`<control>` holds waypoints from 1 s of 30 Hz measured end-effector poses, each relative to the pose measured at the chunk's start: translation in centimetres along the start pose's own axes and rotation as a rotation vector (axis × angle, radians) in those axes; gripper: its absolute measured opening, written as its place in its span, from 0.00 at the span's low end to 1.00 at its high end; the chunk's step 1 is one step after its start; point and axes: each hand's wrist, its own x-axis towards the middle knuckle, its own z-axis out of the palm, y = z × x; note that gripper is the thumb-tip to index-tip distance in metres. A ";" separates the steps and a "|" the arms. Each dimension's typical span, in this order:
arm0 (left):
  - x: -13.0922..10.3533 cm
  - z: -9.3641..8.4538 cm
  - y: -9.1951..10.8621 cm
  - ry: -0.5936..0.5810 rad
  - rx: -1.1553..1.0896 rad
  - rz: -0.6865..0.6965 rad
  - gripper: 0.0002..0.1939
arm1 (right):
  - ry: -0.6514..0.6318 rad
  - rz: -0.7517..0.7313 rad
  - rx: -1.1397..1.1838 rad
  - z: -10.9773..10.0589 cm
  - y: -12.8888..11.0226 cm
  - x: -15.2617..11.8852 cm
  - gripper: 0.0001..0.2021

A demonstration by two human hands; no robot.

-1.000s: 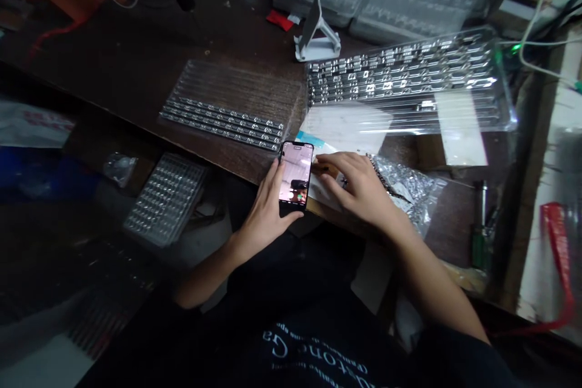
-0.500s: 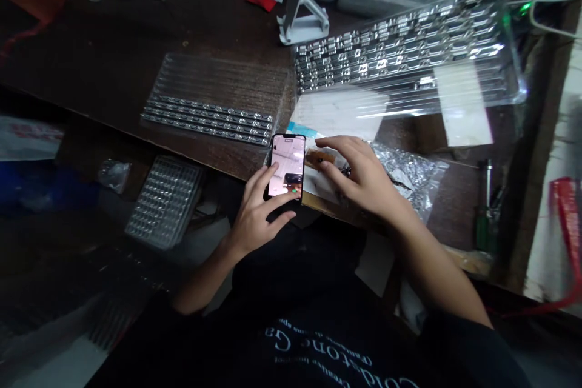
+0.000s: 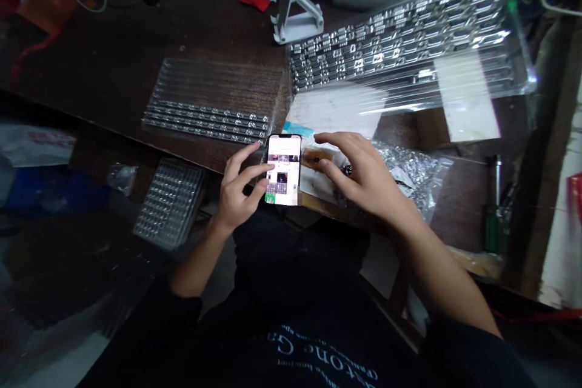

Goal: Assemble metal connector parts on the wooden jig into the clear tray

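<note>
A phone (image 3: 284, 163) with a bright screen lies at the table's front edge. My left hand (image 3: 240, 188) is at its left side, fingers apart, with fingertips over or touching the left part of the screen. Just right of the phone, my right hand (image 3: 364, 173) has its thumb and index finger spread, with nothing seen between them. Under and beside those fingers are a small orange-brown piece (image 3: 316, 159) and white paper. A clear bag (image 3: 421, 176) of shiny parts sits behind my right hand.
A tray with several rows of metal connectors (image 3: 204, 121) lies left of the phone. A larger tray (image 3: 409, 42) fills the back right, near a grey stand (image 3: 297, 15). A green-handled screwdriver (image 3: 492, 227) lies at the right. Stacked trays (image 3: 168, 203) stand below the table edge.
My left hand has moved left, off the lower part of the phone, and its fingers are now at the left side. The phone's screen has changed from pink to a white page. My right hand stays nearly still.
</note>
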 end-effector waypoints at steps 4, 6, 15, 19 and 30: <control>3.1 -0.1 -1.4 0.003 0.014 0.066 0.11 | 0.006 0.005 -0.008 0.1 0.2 0.1 0.18; 4.5 -0.1 -2.0 0.001 0.014 0.122 0.11 | 0.011 0.008 -0.015 0.2 0.4 0.1 0.17; 5.3 0.6 -3.8 -0.022 -0.028 0.101 0.11 | 0.013 0.017 -0.020 0.2 0.8 0.3 0.16; 5.3 0.5 -3.8 -0.040 -0.030 0.072 0.12 | -0.002 0.019 -0.018 0.2 0.7 0.4 0.16; 5.2 0.6 -3.6 -0.134 -0.043 0.197 0.12 | -0.015 0.035 -0.008 0.2 0.6 0.3 0.17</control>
